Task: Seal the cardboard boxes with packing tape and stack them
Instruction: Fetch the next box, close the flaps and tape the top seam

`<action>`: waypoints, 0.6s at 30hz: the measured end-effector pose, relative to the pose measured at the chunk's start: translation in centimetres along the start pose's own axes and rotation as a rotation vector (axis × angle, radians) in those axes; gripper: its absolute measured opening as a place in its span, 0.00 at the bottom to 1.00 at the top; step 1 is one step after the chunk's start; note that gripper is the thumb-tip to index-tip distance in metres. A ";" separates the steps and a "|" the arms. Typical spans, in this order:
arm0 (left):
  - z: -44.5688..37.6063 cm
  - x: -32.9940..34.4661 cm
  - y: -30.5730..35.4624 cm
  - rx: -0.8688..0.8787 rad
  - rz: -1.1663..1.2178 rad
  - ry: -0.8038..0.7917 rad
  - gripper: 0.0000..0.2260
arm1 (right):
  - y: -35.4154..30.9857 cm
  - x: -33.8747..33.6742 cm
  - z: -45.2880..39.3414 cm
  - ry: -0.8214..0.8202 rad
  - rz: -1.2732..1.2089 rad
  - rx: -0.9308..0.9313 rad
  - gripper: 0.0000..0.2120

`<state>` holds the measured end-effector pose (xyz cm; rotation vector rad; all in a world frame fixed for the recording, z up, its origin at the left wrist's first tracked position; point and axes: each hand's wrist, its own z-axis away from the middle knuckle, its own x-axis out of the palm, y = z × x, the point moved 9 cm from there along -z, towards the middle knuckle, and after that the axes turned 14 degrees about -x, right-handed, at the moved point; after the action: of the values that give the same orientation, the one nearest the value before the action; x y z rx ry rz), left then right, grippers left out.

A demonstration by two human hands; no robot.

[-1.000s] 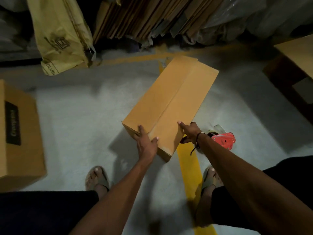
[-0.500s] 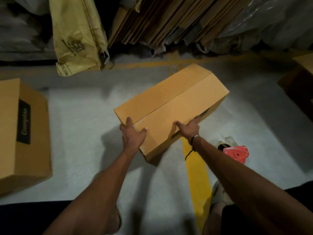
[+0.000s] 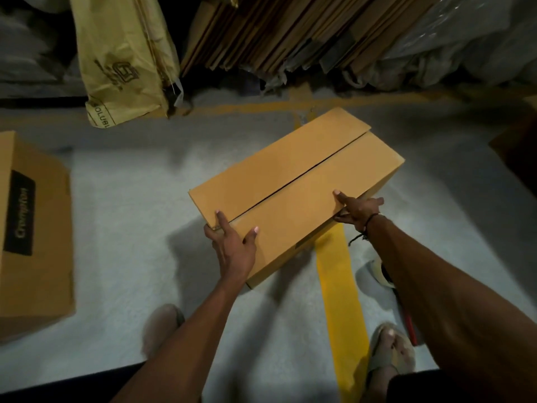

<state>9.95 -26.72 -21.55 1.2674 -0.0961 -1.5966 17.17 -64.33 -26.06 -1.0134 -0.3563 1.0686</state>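
Head view, left to right: second cardboard box [image 3: 32,237] with black label on floor [image 3: 122,216] at left edge. Yellow bag [image 3: 122,59] leans at back, flattened cardboard sheets [image 3: 279,30] beside it. Left hand [image 3: 232,242] grips near corner of long cardboard box [image 3: 293,181], thumb and fingers over top flaps. Flaps closed, centre seam untaped. Box over yellow floor stripe [image 3: 340,286]. Right hand [image 3: 357,210] clasps box's near long edge, thumb on top.

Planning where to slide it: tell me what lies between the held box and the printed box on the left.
In the head view, only bare grey floor separates the held box from the printed box.
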 end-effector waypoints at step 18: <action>-1.5 -3.7 1.4 0.151 -0.546 0.097 0.32 | 4.4 -2.4 10.6 -0.204 0.240 0.021 0.26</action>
<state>11.60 -23.80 -18.90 1.5766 0.2122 -2.0122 6.37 -60.45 -23.66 -0.9472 -0.3943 1.3958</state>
